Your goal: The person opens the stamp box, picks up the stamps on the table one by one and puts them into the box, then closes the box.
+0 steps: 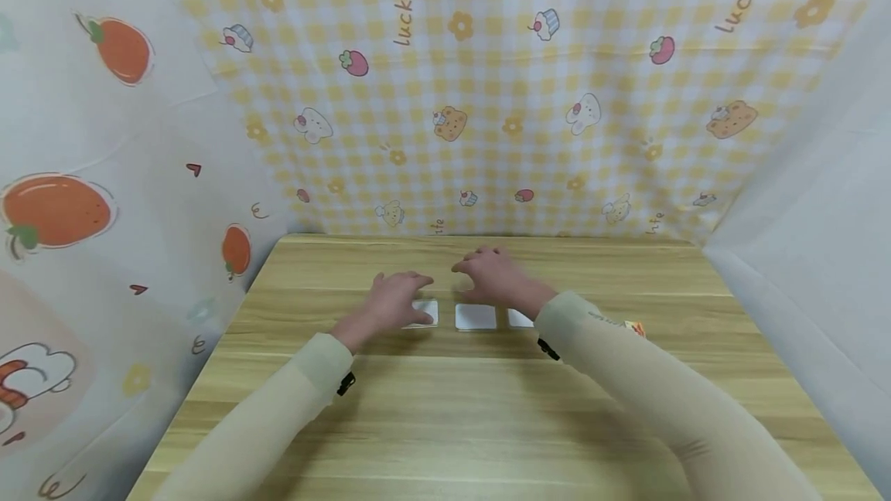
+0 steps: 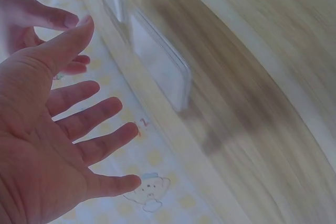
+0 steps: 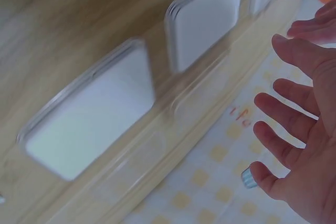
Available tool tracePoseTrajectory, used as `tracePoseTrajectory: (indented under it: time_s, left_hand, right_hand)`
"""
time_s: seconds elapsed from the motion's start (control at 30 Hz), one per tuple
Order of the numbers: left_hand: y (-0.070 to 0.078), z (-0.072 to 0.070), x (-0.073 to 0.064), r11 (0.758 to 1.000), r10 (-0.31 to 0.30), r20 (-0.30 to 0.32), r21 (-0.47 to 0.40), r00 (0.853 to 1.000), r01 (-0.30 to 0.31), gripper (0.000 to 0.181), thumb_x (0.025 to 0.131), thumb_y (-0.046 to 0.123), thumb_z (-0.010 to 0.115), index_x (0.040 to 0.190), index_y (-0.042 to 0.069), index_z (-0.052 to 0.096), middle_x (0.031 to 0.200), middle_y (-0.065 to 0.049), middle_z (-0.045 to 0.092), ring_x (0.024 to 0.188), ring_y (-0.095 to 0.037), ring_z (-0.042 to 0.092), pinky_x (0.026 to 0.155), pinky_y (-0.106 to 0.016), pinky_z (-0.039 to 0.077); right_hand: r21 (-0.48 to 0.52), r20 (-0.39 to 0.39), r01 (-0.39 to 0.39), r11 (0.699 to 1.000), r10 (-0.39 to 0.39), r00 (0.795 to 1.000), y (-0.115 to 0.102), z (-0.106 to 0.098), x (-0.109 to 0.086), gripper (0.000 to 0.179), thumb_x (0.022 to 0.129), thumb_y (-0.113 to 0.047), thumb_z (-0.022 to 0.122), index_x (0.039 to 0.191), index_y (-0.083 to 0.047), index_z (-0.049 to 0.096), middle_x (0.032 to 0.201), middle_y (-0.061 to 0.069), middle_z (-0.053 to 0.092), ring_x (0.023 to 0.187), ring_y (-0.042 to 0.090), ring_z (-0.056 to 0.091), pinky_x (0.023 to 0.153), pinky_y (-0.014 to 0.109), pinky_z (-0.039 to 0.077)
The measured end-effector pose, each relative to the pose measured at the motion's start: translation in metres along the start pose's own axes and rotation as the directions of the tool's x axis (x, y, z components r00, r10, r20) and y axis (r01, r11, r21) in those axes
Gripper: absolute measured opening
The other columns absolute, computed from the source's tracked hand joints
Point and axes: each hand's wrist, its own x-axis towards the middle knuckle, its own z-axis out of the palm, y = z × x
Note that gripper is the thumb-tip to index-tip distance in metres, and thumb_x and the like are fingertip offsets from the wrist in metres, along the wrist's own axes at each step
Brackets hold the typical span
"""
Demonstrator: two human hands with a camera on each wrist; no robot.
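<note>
Three low stacks of white, round-cornered cards lie in a row on the wooden table: a left stack (image 1: 426, 308), a middle stack (image 1: 476, 317) and a right stack (image 1: 519, 319). My left hand (image 1: 391, 301) hovers over the left stack and partly covers it, fingers spread and holding nothing. Beyond the middle and right stacks, my right hand (image 1: 496, 278) is held in the air, its fingers apart and slightly bent. Its wrist hides part of the right stack. Layered edges show on the nearest stack (image 3: 94, 114) in the right wrist view.
A small orange-and-yellow item (image 1: 635, 328) lies on the table (image 1: 445, 424) at the right, partly hidden by the right sleeve. A yellow checked cloth (image 1: 487, 99) hangs behind the table's back edge. Printed cloth (image 1: 167, 130) hangs at the left, pale cloth (image 1: 821, 176) at the right.
</note>
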Motion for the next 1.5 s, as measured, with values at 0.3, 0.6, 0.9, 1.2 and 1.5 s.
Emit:
tracePoseTrajectory:
  time_s: [0.3,0.6,0.9,1.2,1.5]
  left_hand:
    - [-0.024,0.005,-0.009,1.0,-0.014,0.03,0.027,0.999,0.013,0.077,0.078,0.04,0.087,0.141,0.005,0.057,0.137,-0.015,0.06,0.121,-0.036,0.059,0.099,-0.067,0.04]
    - [-0.041,0.012,-0.013,1.0,0.005,0.025,0.023,1.0,-0.006,0.064,0.078,0.033,0.088,0.129,0.002,0.065,0.124,-0.015,0.065,0.098,-0.026,0.063,0.076,-0.039,0.054]
    - [-0.053,0.016,-0.015,1.0,0.001,0.036,0.015,0.999,-0.002,0.062,0.08,0.038,0.086,0.128,0.004,0.066,0.135,-0.017,0.059,0.113,-0.032,0.058,0.085,-0.046,0.052]
    - [-0.056,0.019,-0.015,1.0,0.021,0.021,0.012,1.0,-0.021,0.06,0.081,0.041,0.084,0.127,0.006,0.068,0.132,-0.013,0.061,0.114,-0.031,0.059,0.087,-0.046,0.052]
    - [-0.058,0.025,-0.013,0.999,0.031,0.013,0.042,0.999,-0.031,0.06,0.081,0.045,0.081,0.127,0.008,0.069,0.133,-0.011,0.061,0.113,-0.027,0.058,0.087,-0.043,0.052]
  right_hand:
    - [-0.007,-0.006,0.03,1.0,-0.03,1.0,-0.025,0.013,0.005,0.054,0.089,-0.042,0.076,0.137,-0.019,0.063,0.135,0.003,0.062,0.128,0.032,0.05,0.105,0.062,0.036]
    - [0.033,-0.005,0.058,0.998,-0.058,0.998,-0.04,0.034,0.01,0.054,0.088,-0.047,0.076,0.134,-0.02,0.066,0.128,0.0,0.065,0.121,0.028,0.053,0.102,0.057,0.039]
    - [0.015,-0.032,0.072,0.997,-0.071,0.997,-0.049,0.049,0.018,0.049,0.087,-0.049,0.074,0.127,-0.021,0.069,0.122,-0.003,0.066,0.112,0.024,0.054,0.096,0.053,0.042]
    - [0.023,-0.055,0.071,0.997,-0.07,0.996,-0.051,0.05,0.024,0.04,0.085,-0.047,0.077,0.117,-0.023,0.074,0.111,-0.005,0.069,0.107,0.022,0.055,0.097,0.052,0.041]
    - [-0.029,-0.062,0.133,0.991,-0.135,0.989,-0.051,0.048,0.027,0.025,0.083,-0.04,0.074,0.1,-0.022,0.078,0.091,-0.008,0.07,0.095,0.019,0.057,0.087,0.045,0.045]
